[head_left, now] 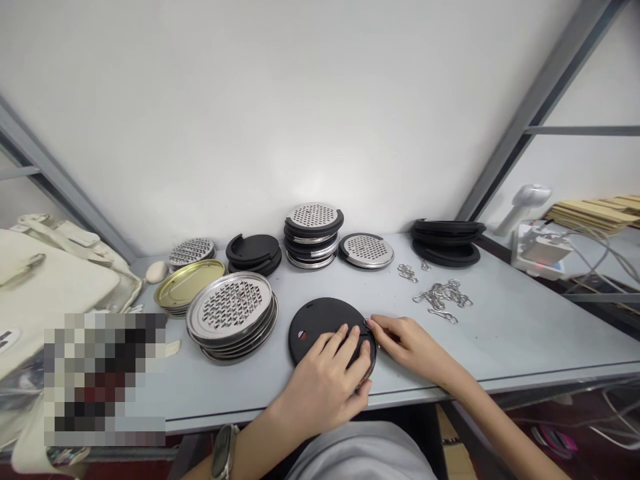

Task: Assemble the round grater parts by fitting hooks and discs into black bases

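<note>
A round black disc [320,313] lies on the grey table near its front edge. My left hand [333,377] rests across the disc, its fingers bent over the top and the thumb at the near rim. At the disc's right rim, my right hand [400,340] pinches a small metal hook between thumb and forefinger; most of the hook is hidden. Several metal hooks [443,295] lie in a loose heap on the table to the right, with a smaller group [407,271] behind them.
Stacked metal grater plates [233,310] and gold-coloured lids [190,283] stand at the left. Along the wall are a grater stack [314,233], a single grater [367,250] and black rings [445,243]. A white bag [50,273] is far left, a grey device [525,207] far right.
</note>
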A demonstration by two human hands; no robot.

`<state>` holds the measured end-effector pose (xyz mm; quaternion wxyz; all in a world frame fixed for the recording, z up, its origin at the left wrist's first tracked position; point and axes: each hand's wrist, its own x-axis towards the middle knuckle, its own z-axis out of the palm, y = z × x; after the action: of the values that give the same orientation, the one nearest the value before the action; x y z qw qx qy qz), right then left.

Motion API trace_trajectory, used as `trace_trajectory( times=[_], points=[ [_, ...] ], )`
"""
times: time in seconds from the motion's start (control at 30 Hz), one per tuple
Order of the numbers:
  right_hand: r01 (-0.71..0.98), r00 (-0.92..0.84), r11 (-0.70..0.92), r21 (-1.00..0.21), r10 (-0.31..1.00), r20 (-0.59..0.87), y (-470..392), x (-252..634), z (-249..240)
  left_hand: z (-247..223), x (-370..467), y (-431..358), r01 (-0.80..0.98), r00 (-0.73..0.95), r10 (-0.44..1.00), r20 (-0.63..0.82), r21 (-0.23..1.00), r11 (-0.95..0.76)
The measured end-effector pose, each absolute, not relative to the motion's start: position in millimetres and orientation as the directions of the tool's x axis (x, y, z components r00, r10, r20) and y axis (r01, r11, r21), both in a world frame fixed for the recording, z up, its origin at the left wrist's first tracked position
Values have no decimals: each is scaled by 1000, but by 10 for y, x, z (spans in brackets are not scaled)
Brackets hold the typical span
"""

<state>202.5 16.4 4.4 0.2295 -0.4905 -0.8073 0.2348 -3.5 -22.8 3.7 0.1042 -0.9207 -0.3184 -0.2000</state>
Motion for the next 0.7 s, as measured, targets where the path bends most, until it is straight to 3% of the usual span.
trace_trajectory(
  times=[0.23,0.7],
  points=[
    [635,-400,386,-669,905,143,150,2015,74,38,-32,-232,629,714,547,436,-56,-775],
    [671,-390,399,-624,907,160,164,2014,46,23,-37,-232,627,716,548,432,-53,-777]
  ],
)
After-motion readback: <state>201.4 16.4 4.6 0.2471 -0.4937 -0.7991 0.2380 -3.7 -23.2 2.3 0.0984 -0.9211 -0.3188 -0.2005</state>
